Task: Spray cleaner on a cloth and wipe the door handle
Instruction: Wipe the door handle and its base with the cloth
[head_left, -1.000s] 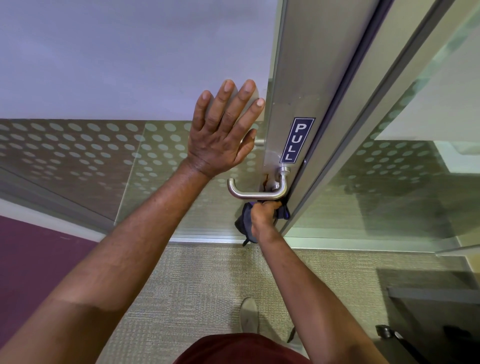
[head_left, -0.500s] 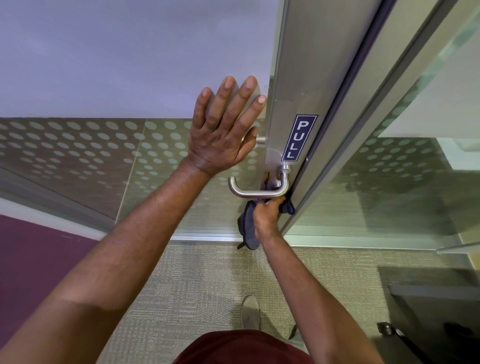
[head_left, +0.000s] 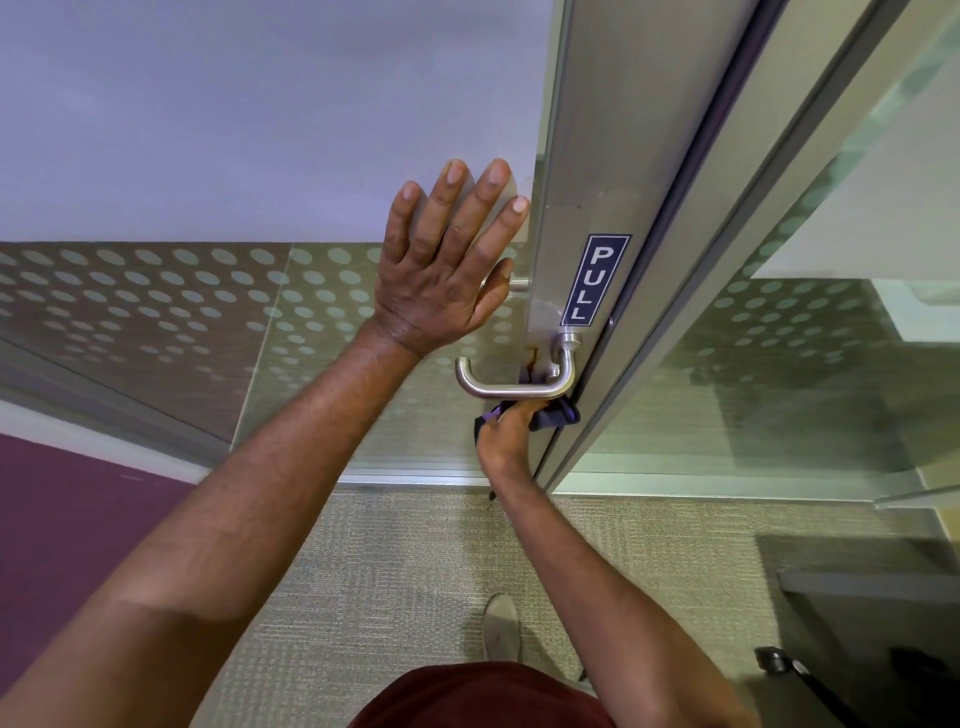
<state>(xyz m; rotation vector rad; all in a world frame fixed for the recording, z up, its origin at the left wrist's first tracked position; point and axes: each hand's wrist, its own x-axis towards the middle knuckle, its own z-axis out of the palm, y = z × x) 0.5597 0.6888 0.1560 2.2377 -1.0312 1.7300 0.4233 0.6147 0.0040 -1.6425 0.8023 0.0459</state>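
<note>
A brushed metal lever door handle (head_left: 511, 383) sticks out from the grey door stile under a blue PULL sign (head_left: 595, 279). My right hand (head_left: 508, 431) is shut on a dark blue cloth (head_left: 555, 415) and presses it against the underside of the handle, near its right end by the stile. My left hand (head_left: 448, 262) lies flat, fingers spread, on the glass door panel just left of the stile, above the handle. No spray bottle is in sight.
The glass door (head_left: 208, 156) has a frosted upper part and a dotted band lower down. A glass side panel (head_left: 810, 364) stands to the right. Beige carpet (head_left: 395, 582) covers the floor, with a purple area at left. One of my shoes (head_left: 501, 626) shows below, and a dark wheeled object (head_left: 779, 662) at bottom right.
My right hand has slid the cloth to the right and slightly up under the handle, towards the stile. My left hand stays flat on the glass.
</note>
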